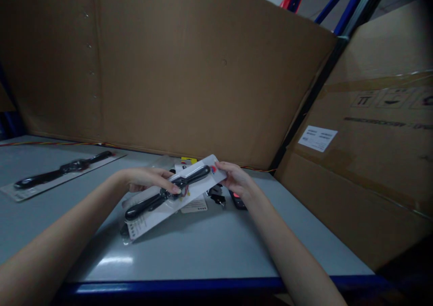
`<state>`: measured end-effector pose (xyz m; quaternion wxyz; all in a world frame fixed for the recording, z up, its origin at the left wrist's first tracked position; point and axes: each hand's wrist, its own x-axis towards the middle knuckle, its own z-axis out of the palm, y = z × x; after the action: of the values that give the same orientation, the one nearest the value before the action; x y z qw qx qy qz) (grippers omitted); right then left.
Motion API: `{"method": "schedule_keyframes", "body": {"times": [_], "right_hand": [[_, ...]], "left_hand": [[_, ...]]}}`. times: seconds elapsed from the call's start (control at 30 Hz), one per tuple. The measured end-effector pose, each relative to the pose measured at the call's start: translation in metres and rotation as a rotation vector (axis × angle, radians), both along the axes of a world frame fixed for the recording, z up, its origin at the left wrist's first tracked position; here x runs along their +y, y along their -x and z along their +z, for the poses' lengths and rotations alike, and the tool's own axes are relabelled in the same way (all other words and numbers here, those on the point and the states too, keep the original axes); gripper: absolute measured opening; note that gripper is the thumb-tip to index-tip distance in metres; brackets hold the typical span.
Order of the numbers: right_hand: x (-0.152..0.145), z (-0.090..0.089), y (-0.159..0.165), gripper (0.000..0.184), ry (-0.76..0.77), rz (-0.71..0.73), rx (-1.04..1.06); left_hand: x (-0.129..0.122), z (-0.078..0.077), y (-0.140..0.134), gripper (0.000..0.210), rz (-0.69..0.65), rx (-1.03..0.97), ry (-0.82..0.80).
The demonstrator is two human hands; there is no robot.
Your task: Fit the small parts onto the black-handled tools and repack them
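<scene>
Tilted above the table is a blister-packed spokeshave [145,206], a black two-handled tool under clear plastic on a white card. My left hand [149,180] grips it near the middle, the thumb pressed on the plastic over the tool's centre and the fingers behind the card. At the upper right corner, my right hand [235,177] pinches the card's edge. Partly covered behind the pack lie a white card [194,205] and some small black pieces [216,193]. A dark device with a red patch [238,202] rests just below my right hand.
A second packaged spokeshave [64,171] lies on the grey table [203,252] at left. A yellow-topped packet [188,160] sits at the back. Large cardboard boxes stand behind [189,71] and to the right [365,162]. The table's front edge is blue [176,287].
</scene>
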<state>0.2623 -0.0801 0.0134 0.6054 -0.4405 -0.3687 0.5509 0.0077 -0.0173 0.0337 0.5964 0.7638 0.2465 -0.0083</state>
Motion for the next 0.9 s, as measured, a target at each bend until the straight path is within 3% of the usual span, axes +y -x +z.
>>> {"method": "schedule_keyframes", "body": {"times": [0.1,0.27,0.37,0.5,0.6,0.73,0.9], "right_hand": [[0.002,-0.002,-0.007,0.009,0.003,-0.052,0.003],[0.007,-0.005,-0.013,0.012,-0.072,-0.178,-0.019],[0.011,-0.005,-0.024,0.012,-0.111,-0.306,0.018],[0.013,-0.002,-0.054,0.013,-0.146,-0.631,0.151],[0.012,-0.001,-0.078,0.008,-0.145,-0.722,0.195],[0.012,-0.002,-0.08,0.013,-0.165,-0.628,0.257],[0.012,-0.007,-0.033,0.012,-0.187,-0.101,0.251]], "left_hand": [[0.0,0.001,0.003,0.043,0.085,0.086,0.133],[0.0,-0.001,0.005,0.03,0.181,0.002,0.161],[0.001,-0.001,0.007,0.027,0.146,-0.025,0.201],[-0.001,0.002,0.01,0.024,0.047,0.004,0.246],[-0.003,0.003,0.011,0.02,0.045,0.013,0.241],[-0.002,0.002,0.008,0.017,0.107,-0.027,0.214],[-0.001,0.004,0.004,0.016,0.207,-0.147,0.123]]}}
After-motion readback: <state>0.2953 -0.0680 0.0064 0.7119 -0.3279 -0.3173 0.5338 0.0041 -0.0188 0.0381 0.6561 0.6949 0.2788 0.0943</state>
